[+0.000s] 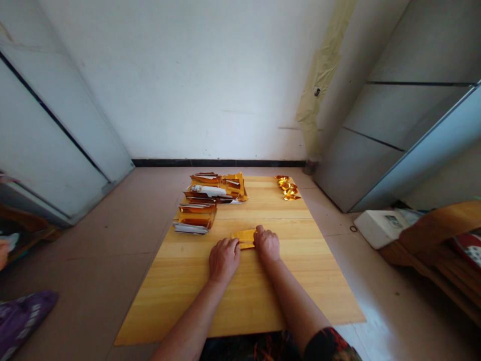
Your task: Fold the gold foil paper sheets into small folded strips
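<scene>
A small piece of gold paper [246, 239] lies near the middle of the wooden tabletop, between my two hands. With curled fingers, my left hand [224, 258] grips its left end. My right hand [267, 244] is closed over the right end, knuckles up. The paper looks folded into a narrow flat strip, though its ends are hidden under my fingers. Shiny folded gold foil pieces [290, 188] sit in a short row at the far right corner. Stacks of gold foil paper [195, 215] with pale backing stand at the far left.
The wooden tabletop [180, 296] stands out from a white wall [210, 90]. A grey fridge-like cabinet [379, 115] rises to the right, near a white box [379, 228] and wooden furniture [432, 235]. On the floor at left lies a purple bag [26, 321].
</scene>
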The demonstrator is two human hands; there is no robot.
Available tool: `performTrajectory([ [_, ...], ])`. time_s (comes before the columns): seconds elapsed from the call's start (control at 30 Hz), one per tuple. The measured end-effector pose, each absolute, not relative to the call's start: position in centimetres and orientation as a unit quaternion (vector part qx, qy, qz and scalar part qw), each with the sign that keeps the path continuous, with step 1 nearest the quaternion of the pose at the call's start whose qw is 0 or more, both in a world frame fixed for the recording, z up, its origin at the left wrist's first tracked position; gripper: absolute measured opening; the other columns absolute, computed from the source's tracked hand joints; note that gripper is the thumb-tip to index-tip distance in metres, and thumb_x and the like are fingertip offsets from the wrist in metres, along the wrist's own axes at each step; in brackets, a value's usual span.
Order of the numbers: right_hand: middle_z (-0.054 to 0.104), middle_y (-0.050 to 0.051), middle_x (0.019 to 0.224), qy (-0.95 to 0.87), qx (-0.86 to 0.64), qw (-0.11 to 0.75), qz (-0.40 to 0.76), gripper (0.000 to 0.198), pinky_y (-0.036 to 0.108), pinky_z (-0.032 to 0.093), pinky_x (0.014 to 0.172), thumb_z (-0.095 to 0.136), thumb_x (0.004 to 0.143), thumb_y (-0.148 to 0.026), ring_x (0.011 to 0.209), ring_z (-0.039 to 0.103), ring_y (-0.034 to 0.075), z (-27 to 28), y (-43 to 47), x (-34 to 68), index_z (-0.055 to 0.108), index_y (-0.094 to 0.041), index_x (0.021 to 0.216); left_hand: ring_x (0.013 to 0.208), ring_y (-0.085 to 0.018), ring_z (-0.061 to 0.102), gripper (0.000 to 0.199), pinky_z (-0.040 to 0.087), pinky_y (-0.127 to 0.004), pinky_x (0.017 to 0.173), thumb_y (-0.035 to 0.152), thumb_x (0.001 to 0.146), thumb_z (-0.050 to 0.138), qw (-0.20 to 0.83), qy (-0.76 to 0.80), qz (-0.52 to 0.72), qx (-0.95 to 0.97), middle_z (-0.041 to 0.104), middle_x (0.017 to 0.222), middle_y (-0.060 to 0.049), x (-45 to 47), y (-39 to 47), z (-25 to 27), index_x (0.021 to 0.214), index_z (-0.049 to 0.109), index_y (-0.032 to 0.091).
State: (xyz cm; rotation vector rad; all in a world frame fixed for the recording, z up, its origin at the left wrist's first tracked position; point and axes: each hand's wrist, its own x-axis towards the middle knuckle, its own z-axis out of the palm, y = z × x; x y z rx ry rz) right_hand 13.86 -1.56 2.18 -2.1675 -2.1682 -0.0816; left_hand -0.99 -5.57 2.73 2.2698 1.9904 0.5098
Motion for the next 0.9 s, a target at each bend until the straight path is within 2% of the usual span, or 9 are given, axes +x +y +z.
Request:
performTrajectory([
  [0.67,0.067,0.011,0.076,-0.705,-0.708,0.028,-0.024,0.017,0.025,0.041,0.064,0.039,0.091,-0.02,0.074,0.065,0.018,2.27,-1.15,13.62,0.055,-0.015,0.089,0.087,-0.018,0.058,0.028,0.041,-0.028,0.078,0.025,0.088,0.041,0.054,0.666,0.15,0.729,0.065,0.089,-0.006,-0.89,-5.33,2.61,0.103,0.065,0.022],
  [0.9,0.067,0.01,0.074,-0.702,-0.71,0.041,-0.039,0.018,0.026,0.042,0.062,0.038,0.091,-0.02,0.072,0.065,0.019,1.92,-1.13,13.59,0.055,-0.016,0.087,0.088,-0.019,0.059,0.03,0.042,-0.029,0.077,0.026,0.088,0.04,0.052,0.671,0.128,0.728,0.065,0.09,-0.006,-0.82,-5.21,2.94,0.106,0.064,0.021],
])
